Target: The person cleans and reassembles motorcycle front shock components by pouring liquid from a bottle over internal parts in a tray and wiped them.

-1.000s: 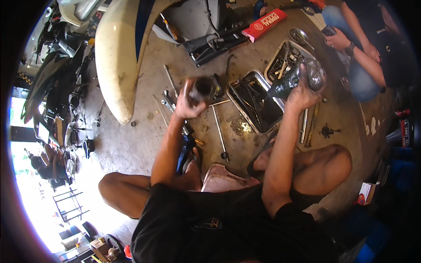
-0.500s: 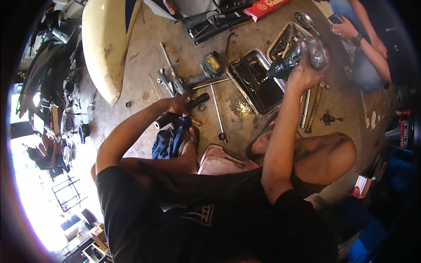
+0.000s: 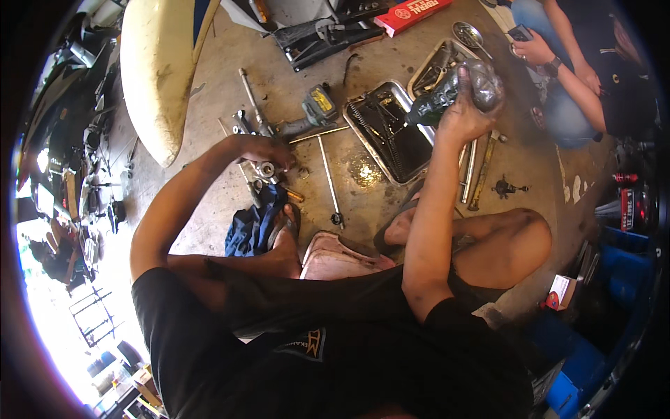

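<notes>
Our right hand (image 3: 464, 117) wraps firmly around the crinkled dark container (image 3: 444, 102), thumb over its top, at the right side of the near tray (image 3: 416, 148). We judge it fairly light, soft-walled and perhaps slick — best held round its middle, without hard squeezing. Its long axis slants: the narrow end points left toward the tray, the bulky end away from it. Left of the tray, our left hand (image 3: 269, 150) is at a silvery ring-ended part (image 3: 266, 170) — we cannot tell whether its fingers pinch anything.
</notes>
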